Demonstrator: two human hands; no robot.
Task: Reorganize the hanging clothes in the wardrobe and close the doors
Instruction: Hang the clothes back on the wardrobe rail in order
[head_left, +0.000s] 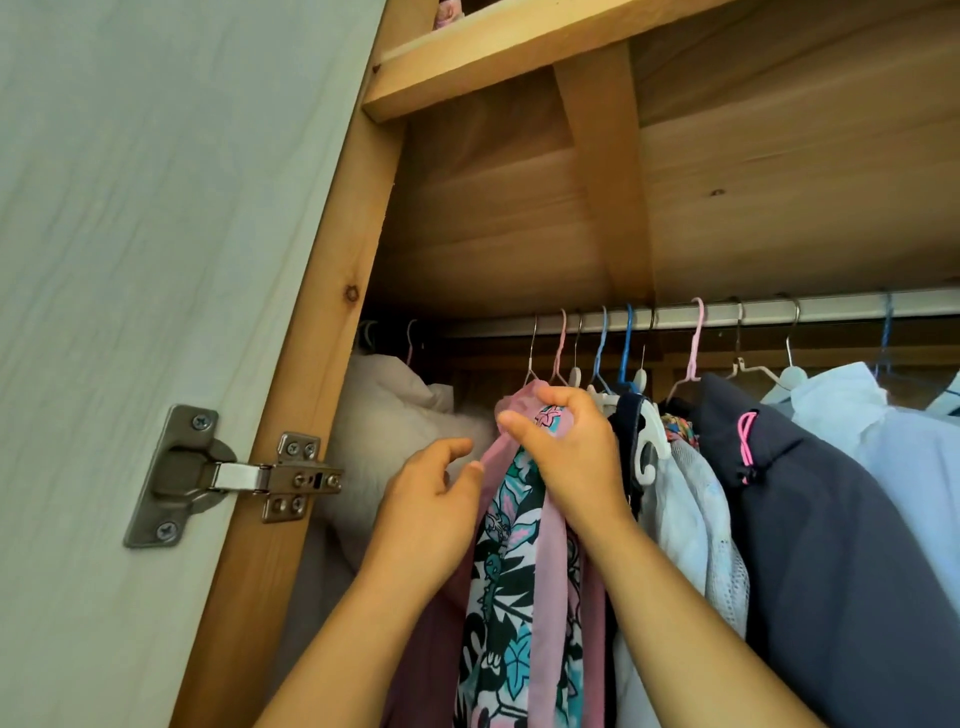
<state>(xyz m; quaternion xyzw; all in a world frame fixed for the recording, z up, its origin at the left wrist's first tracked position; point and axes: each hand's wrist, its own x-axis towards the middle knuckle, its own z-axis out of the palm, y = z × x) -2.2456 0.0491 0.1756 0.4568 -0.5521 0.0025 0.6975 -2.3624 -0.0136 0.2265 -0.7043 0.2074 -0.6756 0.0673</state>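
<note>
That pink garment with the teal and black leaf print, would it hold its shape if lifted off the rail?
Probably not. The pink leaf-print garment hangs in soft narrow folds and bunches under the right hand, so it looks floppy. It seems thin, likely light. The left hand touches its edge; a push would likely just sway it.

Clothes (779, 519) on rail (727, 314)

right hand (569, 457) pinching the pink floral-print hanging garment (514, 561), left hand (428, 501) loose just beside it
</note>
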